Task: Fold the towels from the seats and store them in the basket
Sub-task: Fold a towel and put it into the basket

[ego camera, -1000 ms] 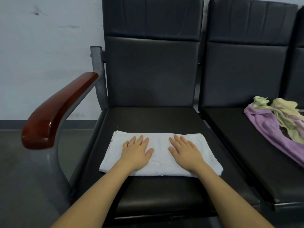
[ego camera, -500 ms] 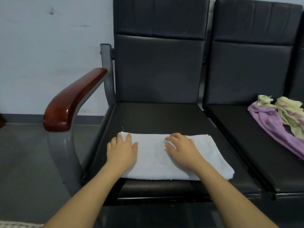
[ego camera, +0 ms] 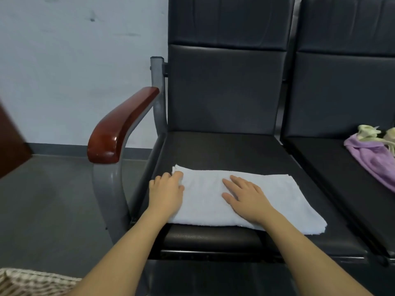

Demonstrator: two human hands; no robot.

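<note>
Since half a second ago the left hand [ego camera: 166, 192] has slid off toward the towel's left end, and the right hand [ego camera: 245, 198] has uncurled its fingers and is now lying flat again. That left hand is now sitting at the left edge of the folded white towel [ego camera: 218, 199], its fingers curling over the far-left corner at about 11 o'clock of the cloth, gripping the edge there as far as the view shows, with the thumb hidden. The right hand is resting palm down near the towel's middle, fingers straight and slightly spread, pressing the cloth and gripping nothing. The towel is lying as a flat rectangle on the front half of the black seat [ego camera: 224, 150], its near-right corner hanging toward 5 o'clock at the seat's front edge. A red-brown wooden armrest [ego camera: 119, 129] is standing at 9 o'clock of the seat on a grey metal frame. On the neighbouring seat [ego camera: 324, 167], at 3 o'clock and well apart from the hands, a purple towel [ego camera: 372, 159] is lying crumpled with a pale yellow towel [ego camera: 368, 130] bunched on top of it. At 7 o'clock, in the bottom-left corner, the rim of a woven basket [ego camera: 25, 280] is showing on the grey floor.
</note>
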